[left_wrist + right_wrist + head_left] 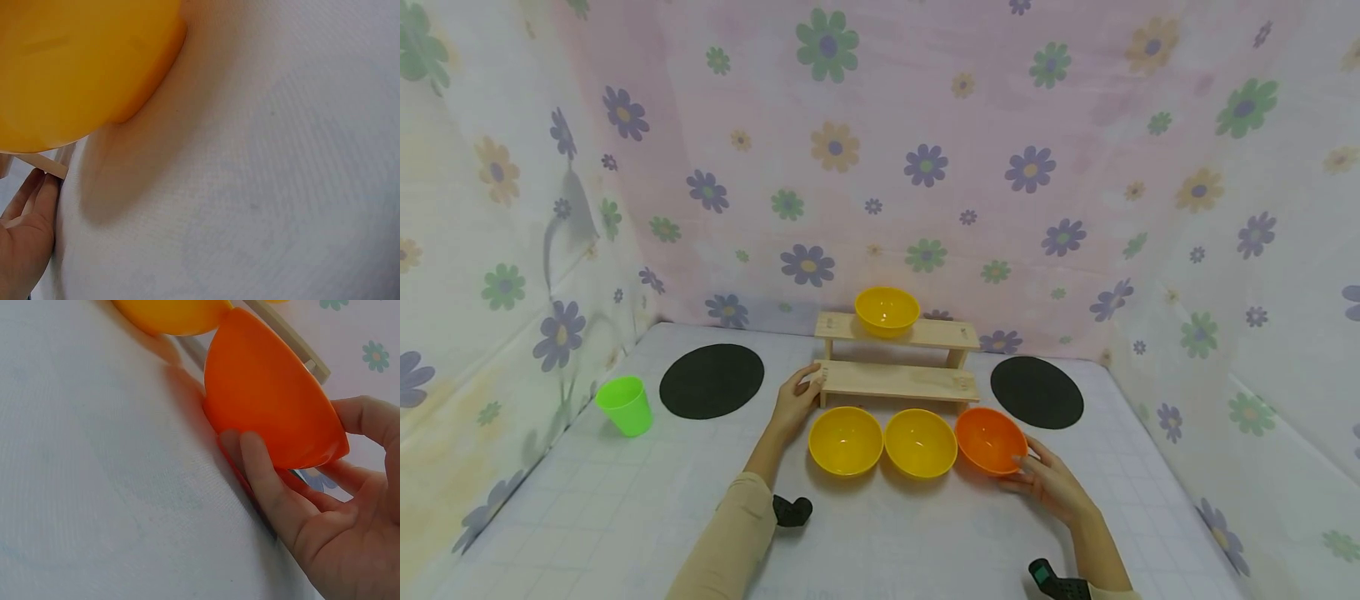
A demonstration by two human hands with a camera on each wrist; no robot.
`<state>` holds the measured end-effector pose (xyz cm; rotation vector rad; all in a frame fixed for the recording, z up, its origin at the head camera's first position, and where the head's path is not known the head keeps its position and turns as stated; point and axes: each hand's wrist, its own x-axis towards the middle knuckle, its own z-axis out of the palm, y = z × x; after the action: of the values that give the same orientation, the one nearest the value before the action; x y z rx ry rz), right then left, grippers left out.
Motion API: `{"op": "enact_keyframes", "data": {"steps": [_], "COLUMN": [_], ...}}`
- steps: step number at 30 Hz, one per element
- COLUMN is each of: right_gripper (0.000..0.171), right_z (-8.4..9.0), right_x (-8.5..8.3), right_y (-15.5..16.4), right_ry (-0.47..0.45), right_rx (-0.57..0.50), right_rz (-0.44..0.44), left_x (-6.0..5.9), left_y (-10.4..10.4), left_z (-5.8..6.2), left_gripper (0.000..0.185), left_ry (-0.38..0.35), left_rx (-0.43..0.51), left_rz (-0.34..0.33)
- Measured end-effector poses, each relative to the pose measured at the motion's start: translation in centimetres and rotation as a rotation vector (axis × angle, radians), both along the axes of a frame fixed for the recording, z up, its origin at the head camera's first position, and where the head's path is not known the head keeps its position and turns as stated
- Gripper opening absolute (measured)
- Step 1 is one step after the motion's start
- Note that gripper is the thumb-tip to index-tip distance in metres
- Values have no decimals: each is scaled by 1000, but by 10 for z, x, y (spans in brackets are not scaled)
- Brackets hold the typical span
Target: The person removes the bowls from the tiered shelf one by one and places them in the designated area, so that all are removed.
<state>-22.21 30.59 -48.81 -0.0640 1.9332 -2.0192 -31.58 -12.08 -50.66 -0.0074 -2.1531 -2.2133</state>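
An orange bowl stands on the white table, rightmost in a row with two yellow bowls. My right hand grips its right side, the thumb over the rim and the fingers along the lower wall. The right wrist view shows the orange bowl in the right hand. Behind the row is a two-tier wooden shelf with a third yellow bowl on its top tier. My left hand touches the left end of the lower tier with straight fingers, beside a yellow bowl.
Two black round mats lie left and right of the shelf. A green cup stands at the far left. Flowered cloth walls close in the table on three sides.
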Motion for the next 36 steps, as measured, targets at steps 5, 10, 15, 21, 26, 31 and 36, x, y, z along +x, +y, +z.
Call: {"op": "enact_keyframes", "data": {"steps": [5, 10, 15, 21, 26, 31, 36], "right_gripper": [64, 66, 66, 65, 66, 69, 68], "right_z": [-2, -3, -3, 0, 8, 23, 37], "right_x": [0, -1, -2, -5, -9, -17, -27], "right_y": [3, 5, 6, 8, 11, 11, 5], "right_ry": [23, 32, 21, -9, 19, 130, 208], "right_rx": [51, 99, 116, 174, 225, 189, 158], "right_rz": [16, 12, -6, -98, -173, -207, -213], "left_x": [-1, -1, -1, 4, 6, 0, -1], "left_y": [-2, -2, -1, -1, -1, -1, -1], "left_z": [-1, -1, -2, 5, 8, -2, -2], "left_gripper": [44, 44, 44, 43, 44, 43, 41], "left_ry": [-7, -1, 1, 17, 14, 19, 2], "left_rx": [4, 3, -1, 7, 12, 0, 5], "left_rz": [-18, -28, -11, -18, -32, -7, 1]}}
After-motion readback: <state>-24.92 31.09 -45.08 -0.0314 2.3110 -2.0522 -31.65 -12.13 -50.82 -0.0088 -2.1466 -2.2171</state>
